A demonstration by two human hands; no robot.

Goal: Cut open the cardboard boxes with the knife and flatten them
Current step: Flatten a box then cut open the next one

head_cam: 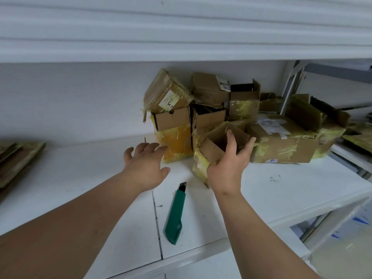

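A small open cardboard box (211, 150) wrapped in yellow tape leans at the front of a pile of taped boxes (221, 109) on a white shelf (100, 178). My right hand (229, 162) grips its near wall, fingers reaching over the rim into the opening. My left hand (145, 166) hovers open with spread fingers just left of a tall box with an orange-yellow taped side (177, 141). A green utility knife (176, 214) lies on the shelf between my forearms, its blade tip pointing toward the boxes.
Flattened cardboard pieces (18, 158) lie stacked at the shelf's left end. A larger taped box with a shipping label (281, 141) sits at the right. A metal shelf upright (289, 87) stands behind the pile. Another white shelf (181, 37) hangs overhead.
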